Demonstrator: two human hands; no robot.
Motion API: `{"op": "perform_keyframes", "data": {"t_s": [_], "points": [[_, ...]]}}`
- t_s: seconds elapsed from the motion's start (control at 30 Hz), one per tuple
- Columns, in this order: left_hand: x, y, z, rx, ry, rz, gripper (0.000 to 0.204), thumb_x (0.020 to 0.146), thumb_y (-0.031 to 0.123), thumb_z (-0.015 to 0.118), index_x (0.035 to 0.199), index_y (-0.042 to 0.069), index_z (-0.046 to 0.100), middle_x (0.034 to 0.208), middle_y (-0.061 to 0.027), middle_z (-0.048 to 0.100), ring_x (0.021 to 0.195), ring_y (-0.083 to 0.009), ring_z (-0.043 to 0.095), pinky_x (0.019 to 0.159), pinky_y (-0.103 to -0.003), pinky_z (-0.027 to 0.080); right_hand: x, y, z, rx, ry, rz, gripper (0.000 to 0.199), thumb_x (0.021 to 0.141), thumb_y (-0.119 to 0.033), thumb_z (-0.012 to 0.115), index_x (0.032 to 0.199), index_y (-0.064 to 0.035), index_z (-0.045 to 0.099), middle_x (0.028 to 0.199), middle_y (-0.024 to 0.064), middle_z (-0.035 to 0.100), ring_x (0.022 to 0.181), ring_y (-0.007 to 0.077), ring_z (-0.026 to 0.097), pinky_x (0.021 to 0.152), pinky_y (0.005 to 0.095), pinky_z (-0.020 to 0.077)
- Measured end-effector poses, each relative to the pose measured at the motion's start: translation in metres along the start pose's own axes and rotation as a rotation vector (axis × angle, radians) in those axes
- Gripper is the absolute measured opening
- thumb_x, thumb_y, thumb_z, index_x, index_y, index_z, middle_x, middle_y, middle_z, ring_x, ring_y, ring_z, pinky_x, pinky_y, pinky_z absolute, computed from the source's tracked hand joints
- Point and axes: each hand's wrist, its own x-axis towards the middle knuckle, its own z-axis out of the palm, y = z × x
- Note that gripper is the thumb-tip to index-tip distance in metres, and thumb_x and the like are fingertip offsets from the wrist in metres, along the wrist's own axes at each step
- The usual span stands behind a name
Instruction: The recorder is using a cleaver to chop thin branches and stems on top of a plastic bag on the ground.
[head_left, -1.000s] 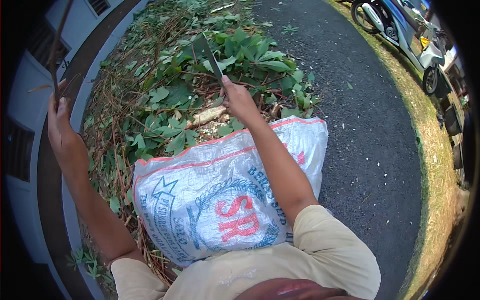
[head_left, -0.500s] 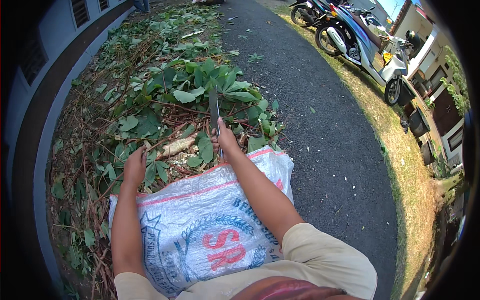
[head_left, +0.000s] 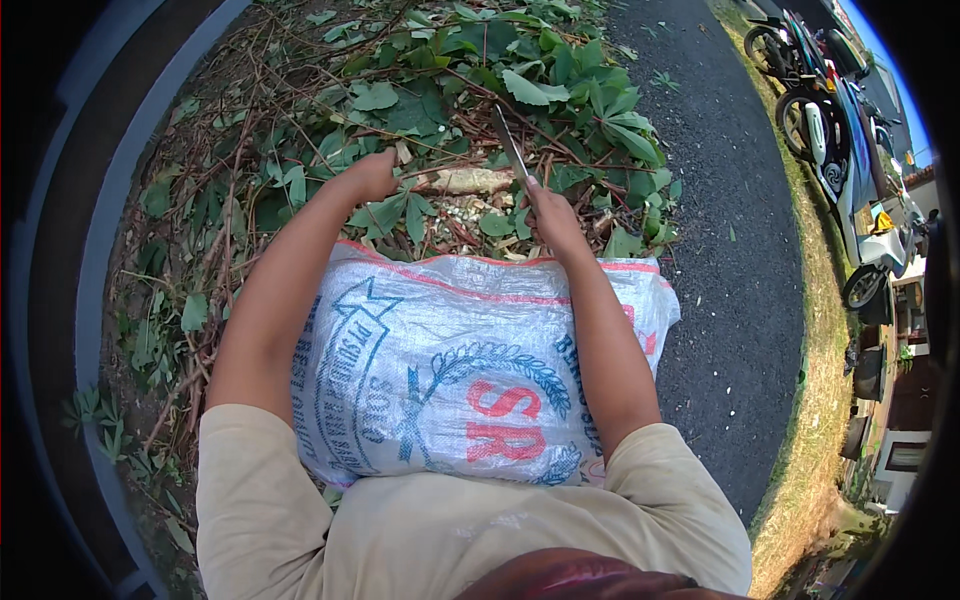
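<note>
My right hand is wrapped round the handle of a long-bladed knife, its blade angled up and to the left over the leaves. Left of it, my left hand is closed with its fingers curled; a small pale piece shows at the fingertips, too small to name. Between the hands lies a pale, chopped piece of wood, with chips scattered in front of it. A white woven sack with red and blue print spreads below my forearms, its far edge near the wood chips.
Green leaves and reddish stems are heaped ahead and to the left. Dark asphalt runs along the right, then a strip of dry grass with parked motorbikes. A wall base borders the left.
The view has turned, so the scene sits further right and higher. My left hand is nearer the chopped wood. The knife has tilted further left, still in my right hand.
</note>
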Motion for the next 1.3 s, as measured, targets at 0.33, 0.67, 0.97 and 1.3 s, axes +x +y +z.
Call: {"op": "perform_keyframes", "data": {"t_s": [0.33,0.67,0.97,1.3], "points": [[-0.041,0.006,-0.017,-0.363,-0.232,0.020,0.026,0.103,0.027,0.056,0.112,0.008,0.073,0.082,0.0014,0.059,0.068,-0.0089,0.054,0.063,-0.030,0.048,0.003,0.009,0.012,-0.180,0.084,-0.103,0.048,0.105,-0.048,0.052,0.094,-0.0033,0.065,0.062,-0.0014,0.045,0.050,0.0085,0.040,0.047,0.0283,0.0296],[-0.029,-0.010,0.009,0.241,-0.096,0.140,0.029,0.092,0.021,0.070,0.119,0.011,0.074,0.104,-0.0169,0.075,0.097,-0.0339,0.071,0.087,-0.045,0.055,-0.004,0.017,0.024,-0.302,-0.111,0.063,0.057,0.104,-0.052,0.050,0.095,0.0008,0.067,0.066,0.0031,0.053,0.058,0.0133,0.050,0.054,0.0310,0.0381],[-0.028,-0.009,0.002,0.074,-0.089,0.103,0.026,0.092,0.019,0.072,0.117,0.013,0.077,0.108,-0.0172,0.075,0.100,-0.0347,0.072,0.089,-0.044,0.055,-0.007,0.009,0.040,-0.277,0.100,-0.267,0.050,0.108,-0.049,0.044,0.106,-0.0019,0.062,0.073,0.0155,0.062,0.068,0.0291,0.062,0.066,0.0411,0.0465],[-0.030,-0.013,0.006,0.101,-0.061,0.087,0.027,0.090,0.018,0.073,0.116,0.011,0.077,0.109,-0.0170,0.075,0.100,-0.0335,0.072,0.089,-0.044,0.056,-0.017,0.003,0.045,-0.303,0.147,-0.387,0.048,0.110,-0.044,0.042,0.091,-0.0013,0.055,0.063,0.0071,0.051,0.058,0.0174,0.049,0.057,0.0336,0.0399]]}}
